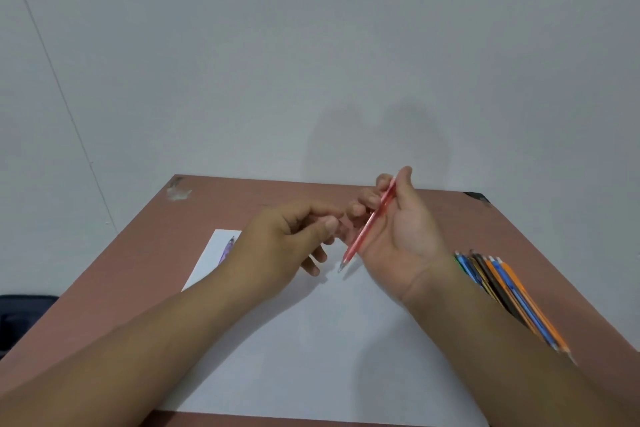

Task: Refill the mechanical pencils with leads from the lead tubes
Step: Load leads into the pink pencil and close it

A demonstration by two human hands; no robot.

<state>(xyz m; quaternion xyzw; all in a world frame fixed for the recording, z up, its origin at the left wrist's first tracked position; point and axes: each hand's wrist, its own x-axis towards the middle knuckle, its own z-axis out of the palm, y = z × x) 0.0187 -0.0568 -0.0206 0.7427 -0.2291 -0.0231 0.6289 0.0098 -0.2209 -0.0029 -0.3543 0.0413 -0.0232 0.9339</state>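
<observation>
My right hand (405, 232) holds a translucent red mechanical pencil (369, 224) above the white paper (311, 340), palm turned up, fingers and thumb curled round the barrel. The pencil slants with its metal tip down and toward me. My left hand (294, 236) hovers just left of it, thumb and forefinger pressed together near the right hand's fingertips; whether they pinch something is too small to tell. A purple pencil (227, 248) lies on the paper's far left corner, partly hidden by my left forearm.
A bundle of several mechanical pencils (505, 291), orange, blue and dark, lies on the brown table (145, 253) to the right of my right forearm. A dark object (24, 319) sits beyond the table's left edge. A plain wall stands behind.
</observation>
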